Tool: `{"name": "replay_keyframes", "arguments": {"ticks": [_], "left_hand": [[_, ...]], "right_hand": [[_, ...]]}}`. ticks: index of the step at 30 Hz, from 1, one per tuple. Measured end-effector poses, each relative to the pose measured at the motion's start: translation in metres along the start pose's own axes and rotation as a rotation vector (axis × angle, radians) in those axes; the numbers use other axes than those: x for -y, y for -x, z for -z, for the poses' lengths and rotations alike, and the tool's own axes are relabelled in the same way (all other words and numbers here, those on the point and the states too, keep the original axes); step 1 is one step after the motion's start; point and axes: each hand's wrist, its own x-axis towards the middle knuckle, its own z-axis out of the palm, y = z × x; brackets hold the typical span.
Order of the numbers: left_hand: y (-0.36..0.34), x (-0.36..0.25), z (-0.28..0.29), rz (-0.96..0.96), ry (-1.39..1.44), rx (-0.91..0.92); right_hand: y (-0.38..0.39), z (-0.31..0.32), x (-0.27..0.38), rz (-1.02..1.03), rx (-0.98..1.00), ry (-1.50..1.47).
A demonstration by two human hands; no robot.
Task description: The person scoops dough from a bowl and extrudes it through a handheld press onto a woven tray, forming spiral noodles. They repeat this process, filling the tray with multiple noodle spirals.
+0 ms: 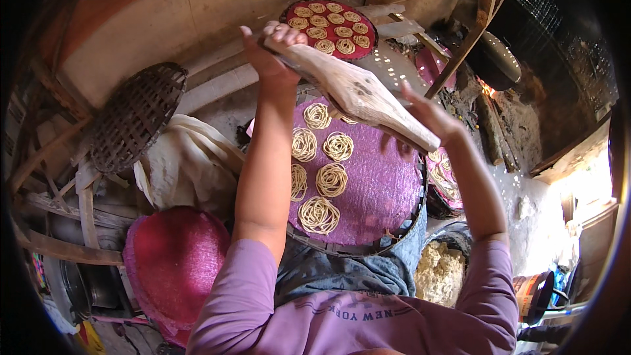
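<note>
A long wooden press [365, 92], wide in the middle and narrow at both ends, slants across in front of me above a round tray [381, 194] lined with purple mesh. My left hand [275, 52] wraps its fingers over the far left end, thumb sticking up. At the near right end my right hand [430, 118] grips the wood, its thumb raised and its other fingers partly hidden behind the press. On the tray's left side lie several coiled nests of pale noodle-like strands [319, 215]; my left forearm covers some. The tray rests over blue cloth [342, 273] on my lap.
Behind stands a red-lined tray [332, 29] of similar coils; another coil-bearing tray [444, 174] is at right. A tub of crumbly dough [440, 269] sits by my right side. Left are a woven basket [138, 115] and red-pink mesh disc [174, 266]. Fire [486, 87] burns beneath a dark pan [496, 62].
</note>
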Motion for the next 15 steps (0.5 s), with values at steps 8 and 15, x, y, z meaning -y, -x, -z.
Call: {"name": "replay_keyframes", "arguments": {"ticks": [8, 15], "left_hand": [[0.009, 0.097, 0.061, 0.017, 0.098, -0.618], [-0.006, 0.115, 0.106, 0.016, 0.168, -0.551]], "right_hand": [[0.037, 0.003, 0.018, -0.367, -0.481, 0.616], [0.029, 0.03, 0.011, -0.312, -0.555, 0.789]]}}
